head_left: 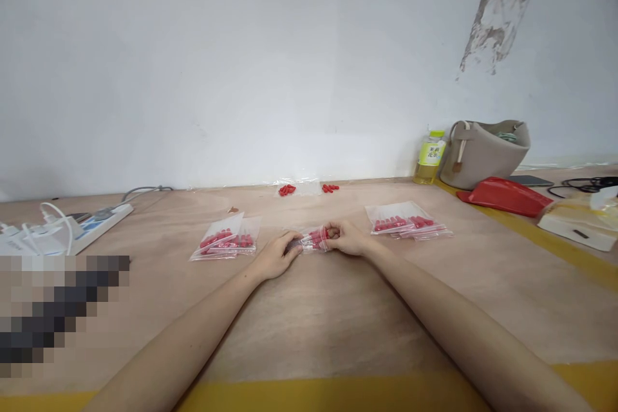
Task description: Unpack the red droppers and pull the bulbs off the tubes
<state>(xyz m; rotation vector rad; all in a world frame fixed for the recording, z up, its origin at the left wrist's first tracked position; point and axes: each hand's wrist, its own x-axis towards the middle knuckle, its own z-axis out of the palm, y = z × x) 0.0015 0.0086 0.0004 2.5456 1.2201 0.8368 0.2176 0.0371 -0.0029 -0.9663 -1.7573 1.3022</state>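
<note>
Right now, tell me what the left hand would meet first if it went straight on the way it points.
The left hand would first meet the clear bag of red pieces, there at its fingertips; the right hand seems next beyond it, though one view leaves depth unclear.

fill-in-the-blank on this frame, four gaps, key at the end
1. Between the left hand and the right hand is a clear bag holding small ____ pieces.
2. On the table, ____ stacks of filled bags flank the hands, one on either side.
3. In the picture, the bottle stands to the ____ of the grey handbag.
4. The table's far edge meets a pale ____.

Missing words: red; two; left; wall.
</note>
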